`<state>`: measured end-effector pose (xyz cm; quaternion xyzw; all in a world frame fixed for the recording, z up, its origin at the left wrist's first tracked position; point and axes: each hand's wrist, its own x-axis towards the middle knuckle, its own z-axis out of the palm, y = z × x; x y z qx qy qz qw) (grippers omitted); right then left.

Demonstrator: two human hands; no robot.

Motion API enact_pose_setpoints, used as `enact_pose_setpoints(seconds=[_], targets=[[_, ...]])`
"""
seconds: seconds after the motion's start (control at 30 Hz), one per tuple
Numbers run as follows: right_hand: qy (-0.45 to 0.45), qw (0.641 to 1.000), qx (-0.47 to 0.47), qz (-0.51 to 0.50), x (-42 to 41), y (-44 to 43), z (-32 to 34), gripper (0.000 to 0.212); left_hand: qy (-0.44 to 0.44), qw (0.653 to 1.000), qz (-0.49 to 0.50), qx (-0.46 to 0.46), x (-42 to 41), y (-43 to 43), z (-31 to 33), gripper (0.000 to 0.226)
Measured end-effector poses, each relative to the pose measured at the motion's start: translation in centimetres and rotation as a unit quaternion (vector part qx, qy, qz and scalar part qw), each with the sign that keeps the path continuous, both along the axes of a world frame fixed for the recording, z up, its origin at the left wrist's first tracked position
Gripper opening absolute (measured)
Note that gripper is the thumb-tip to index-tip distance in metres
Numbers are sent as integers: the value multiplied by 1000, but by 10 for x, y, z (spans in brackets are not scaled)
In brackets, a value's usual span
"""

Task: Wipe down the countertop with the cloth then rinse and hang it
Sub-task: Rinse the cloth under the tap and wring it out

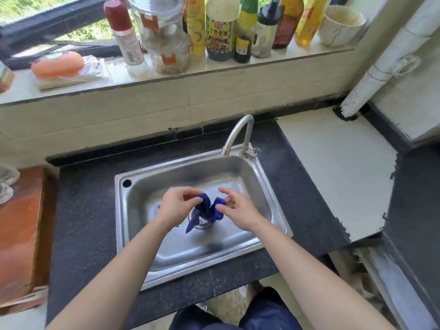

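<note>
Head view: cloth (206,210) bunched, hiding sink (190,256) drain.

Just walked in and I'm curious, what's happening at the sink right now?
A person holds a blue cloth over the sink, above the drain. The left hand and right hand each pinch part of it, and its tail hangs down. No water shows at the faucet. The cloth is not yet hung up.

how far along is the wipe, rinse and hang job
Wiping looks over: the blue cloth is off the countertop, over the sink. In hand: left hand and right hand each pinch it above the drain; no water shows at the tap. Hanging is left.
</note>
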<state>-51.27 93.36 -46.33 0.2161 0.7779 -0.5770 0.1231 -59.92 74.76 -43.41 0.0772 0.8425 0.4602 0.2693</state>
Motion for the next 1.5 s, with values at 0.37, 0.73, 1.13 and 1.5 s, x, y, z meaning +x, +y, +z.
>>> enact_pose_setpoints(seconds=[0.37, 0.73, 1.13, 1.5], targets=[[9, 978, 135, 159, -16, -13, 13, 17, 59, 997, 40, 16, 11, -33, -4, 31], [0, 988, -147, 51, -24, 11, 77, 25, -13, 989, -89, -118, 16, -5, -89, 116], [-79, 939, -195, -271, -14, 79, 23, 18, -130, 982, -120, -63, 29, -7, -89, 24], [-232, 930, 246, 143, 34, 67, -76, 21, -163, 936, -205, -237, 62, -32, -124, 21]])
